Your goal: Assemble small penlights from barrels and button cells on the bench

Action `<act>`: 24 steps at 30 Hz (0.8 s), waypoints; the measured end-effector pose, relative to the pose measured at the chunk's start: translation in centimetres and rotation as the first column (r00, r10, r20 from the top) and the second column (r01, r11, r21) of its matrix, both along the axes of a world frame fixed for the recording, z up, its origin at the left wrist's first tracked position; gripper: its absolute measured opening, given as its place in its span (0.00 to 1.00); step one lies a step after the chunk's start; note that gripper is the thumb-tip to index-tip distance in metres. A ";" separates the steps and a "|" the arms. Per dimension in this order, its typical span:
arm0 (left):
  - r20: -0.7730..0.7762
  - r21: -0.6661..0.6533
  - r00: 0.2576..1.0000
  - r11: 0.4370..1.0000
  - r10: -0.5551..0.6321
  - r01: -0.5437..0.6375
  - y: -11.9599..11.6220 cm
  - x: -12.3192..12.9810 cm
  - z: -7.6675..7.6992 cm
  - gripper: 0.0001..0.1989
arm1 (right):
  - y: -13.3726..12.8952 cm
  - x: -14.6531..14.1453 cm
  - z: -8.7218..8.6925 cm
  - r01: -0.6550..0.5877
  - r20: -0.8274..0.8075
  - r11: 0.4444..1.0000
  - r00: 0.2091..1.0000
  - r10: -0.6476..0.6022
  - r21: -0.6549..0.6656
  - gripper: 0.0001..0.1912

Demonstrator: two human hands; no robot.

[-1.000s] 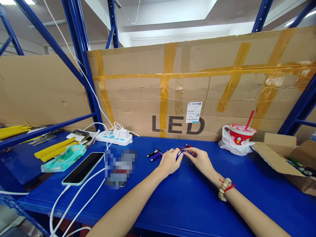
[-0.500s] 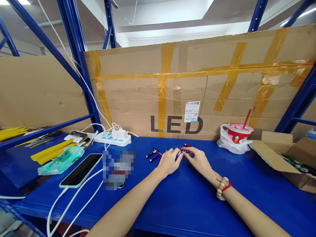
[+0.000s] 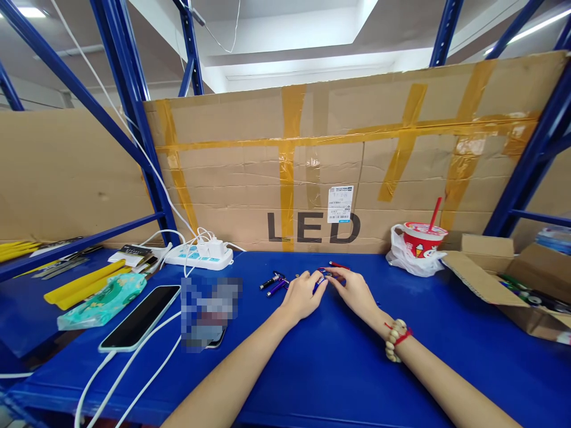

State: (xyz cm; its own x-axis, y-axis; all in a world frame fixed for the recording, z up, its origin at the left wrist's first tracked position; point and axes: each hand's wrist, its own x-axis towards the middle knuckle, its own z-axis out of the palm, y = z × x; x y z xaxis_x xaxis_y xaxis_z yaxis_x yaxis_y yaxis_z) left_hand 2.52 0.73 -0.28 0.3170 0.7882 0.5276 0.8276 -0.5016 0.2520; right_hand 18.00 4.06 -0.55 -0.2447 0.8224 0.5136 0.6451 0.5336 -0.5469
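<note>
Both my hands meet near the middle of the blue table. My left hand (image 3: 302,295) has its fingers closed round a small blue cylinder (image 3: 318,284). The fingertips of my right hand (image 3: 351,289) pinch together at the far end of that cylinder; what they grip is too small to make out. Just left of my left hand lie a black pen-like tube (image 3: 269,282) and a purple one (image 3: 277,288), with metal clips near them. Beyond my right hand rests a red tube (image 3: 339,265), partly hidden by the fingers.
At the left are a phone (image 3: 140,318) with white cables, a power strip (image 3: 200,257), a teal packet (image 3: 102,300) and yellow rolls (image 3: 84,284). On the right stand a red cup (image 3: 423,239) in a plastic bag and an open carton (image 3: 520,312). Cardboard (image 3: 232,178) walls the back.
The whole view has shifted slightly, so most things sit a little further left and lower. My hands stay together at the blue cylinder with only small finger movements.
</note>
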 end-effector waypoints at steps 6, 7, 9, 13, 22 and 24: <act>0.011 0.008 1.000 1.000 -0.008 0.008 0.1 0.0 -0.1 0.14 | 0.0 0.1 0.0 -0.021 -0.019 1.000 1.000 0.021 -0.018 0.13; 0.012 0.009 1.000 1.000 -0.011 0.011 0.1 0.0 -0.1 0.14 | 0.0 0.1 0.0 -0.027 -0.021 0.999 0.999 0.026 -0.022 0.13; 0.011 0.013 1.000 1.000 -0.016 0.015 0.1 0.0 -0.1 0.14 | -0.1 0.0 0.0 -0.029 -0.028 0.999 0.999 0.028 -0.023 0.13; -0.001 0.015 1.000 1.000 -0.012 0.012 0.1 0.0 -0.1 0.14 | -0.1 -0.1 0.0 -0.018 -0.022 1.000 1.000 0.018 0.010 0.14; 0.008 -0.002 1.000 1.000 -0.008 0.008 0.2 0.1 -0.1 0.12 | 0.0 -0.2 0.0 -0.021 0.040 0.999 0.999 0.022 -0.024 0.14; 0.013 -0.008 1.000 1.000 -0.005 0.005 0.1 0.1 0.0 0.12 | 0.1 -0.2 0.0 -0.029 0.059 0.999 0.998 0.031 -0.022 0.14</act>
